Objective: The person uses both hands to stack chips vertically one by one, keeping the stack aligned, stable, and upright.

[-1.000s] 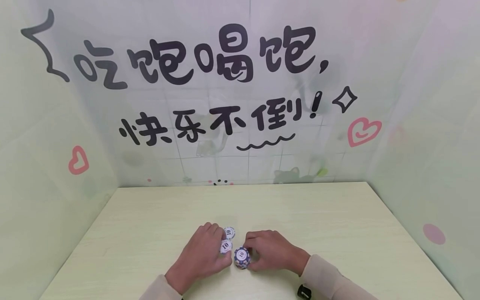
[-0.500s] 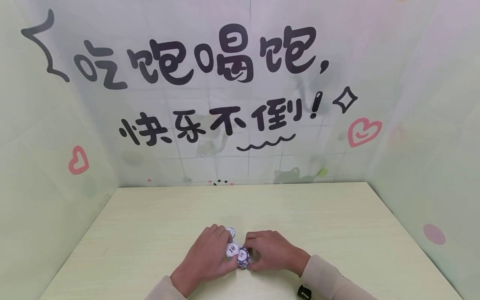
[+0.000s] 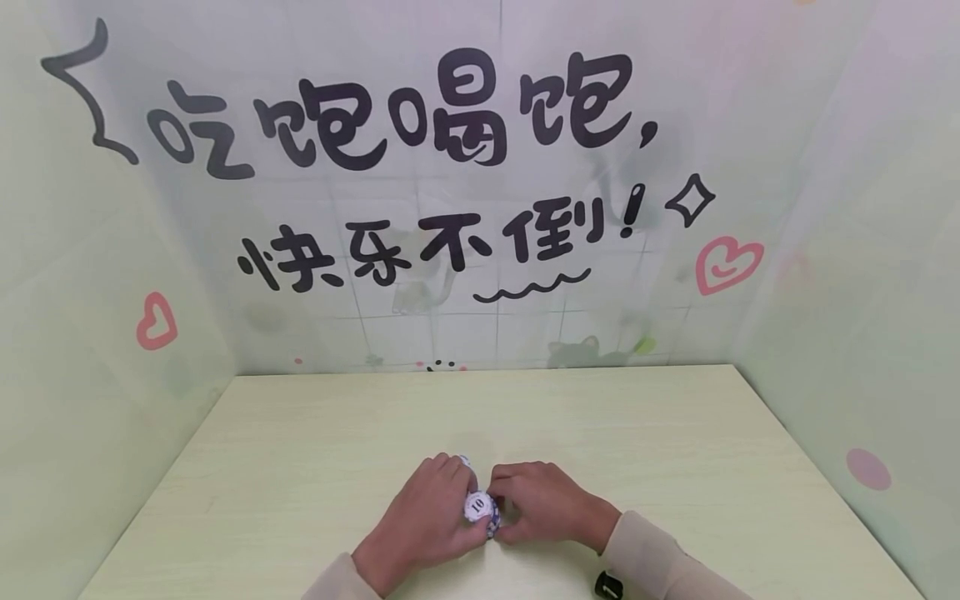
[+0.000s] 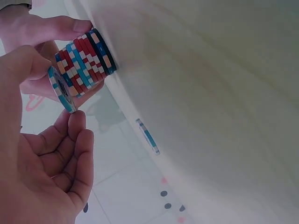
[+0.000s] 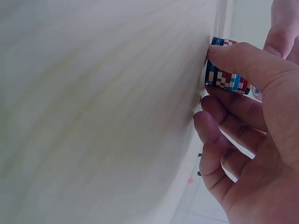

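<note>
My left hand (image 3: 423, 521) pinches one white poker chip (image 3: 477, 505) marked 10 between thumb and fingertips. In the left wrist view that chip (image 4: 60, 91) is tilted, close over the top of a stack of poker chips (image 4: 84, 63). The stack has red, light blue and dark blue layers and stands upright on the table. My right hand (image 3: 551, 504) grips the stack's side, with the thumb (image 5: 229, 55) on one side and a finger on the other. From the head camera, the pinched chip covers most of the stack (image 3: 494, 523).
Another white and blue chip (image 4: 148, 136) lies flat on the table beyond the left hand, mostly hidden by it in the head view. The pale wooden table (image 3: 337, 433) ends at a printed cloth backdrop (image 3: 495, 333). A black object (image 3: 608, 585) shows below the right sleeve.
The left hand has moved right with its white chip, from beside the stack to over it. The right hand has stayed at the stack.
</note>
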The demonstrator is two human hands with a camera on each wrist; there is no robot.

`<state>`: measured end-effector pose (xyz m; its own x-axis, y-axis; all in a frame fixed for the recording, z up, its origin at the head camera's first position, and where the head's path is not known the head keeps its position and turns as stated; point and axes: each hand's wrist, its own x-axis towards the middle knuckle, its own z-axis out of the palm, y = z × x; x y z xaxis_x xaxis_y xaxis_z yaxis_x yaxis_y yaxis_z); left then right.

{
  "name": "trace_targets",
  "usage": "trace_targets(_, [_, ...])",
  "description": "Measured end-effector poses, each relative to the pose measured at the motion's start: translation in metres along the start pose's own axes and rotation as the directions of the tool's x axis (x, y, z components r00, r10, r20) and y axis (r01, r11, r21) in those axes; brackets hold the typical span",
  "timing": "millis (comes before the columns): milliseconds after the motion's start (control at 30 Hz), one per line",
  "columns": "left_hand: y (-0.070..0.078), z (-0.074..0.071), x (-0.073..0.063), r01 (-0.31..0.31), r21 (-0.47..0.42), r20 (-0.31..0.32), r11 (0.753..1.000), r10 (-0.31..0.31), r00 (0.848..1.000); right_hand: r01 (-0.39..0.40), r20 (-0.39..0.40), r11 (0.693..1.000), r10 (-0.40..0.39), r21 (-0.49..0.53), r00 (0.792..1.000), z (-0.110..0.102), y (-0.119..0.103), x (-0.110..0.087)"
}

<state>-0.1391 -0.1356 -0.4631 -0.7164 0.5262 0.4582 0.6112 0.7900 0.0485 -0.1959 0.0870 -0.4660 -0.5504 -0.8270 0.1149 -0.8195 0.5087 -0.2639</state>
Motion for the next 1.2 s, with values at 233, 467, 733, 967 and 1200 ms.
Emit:
trace_targets(233, [0.003, 0.003, 0.001, -0.022, 0.013, -0.008, 1.0, 0.022, 1.0, 0.008, -0.01, 1.0, -0.008, -0.004, 1.0, 0.002, 0.0, -0.001])
trace_targets(467, [0.005, 0.002, 0.001, -0.042, 0.044, -0.011, 0.998, 0.042, 0.999, -0.003, -0.006, 1.0, 0.003, -0.012, 1.0, 0.002, 0.0, -0.001])
trace_targets(733, [0.005, 0.003, 0.001, -0.053, 0.06, -0.016, 0.997, 0.054, 0.998, -0.005, -0.003, 1.0, 0.005, -0.017, 1.0, 0.001, -0.001, -0.001])
trace_targets(967, [0.002, -0.001, 0.002, -0.011, 0.01, -0.012, 1.0, 0.011, 1.0, -0.007, 0.001, 1.0, 0.007, 0.006, 1.0, 0.001, 0.0, 0.0])
trace_targets(1200, [-0.008, -0.005, 0.003, 0.063, -0.051, -0.007, 0.997, -0.064, 0.998, -0.017, 0.011, 1.0, 0.016, 0.009, 1.0, 0.0, -0.002, 0.0])
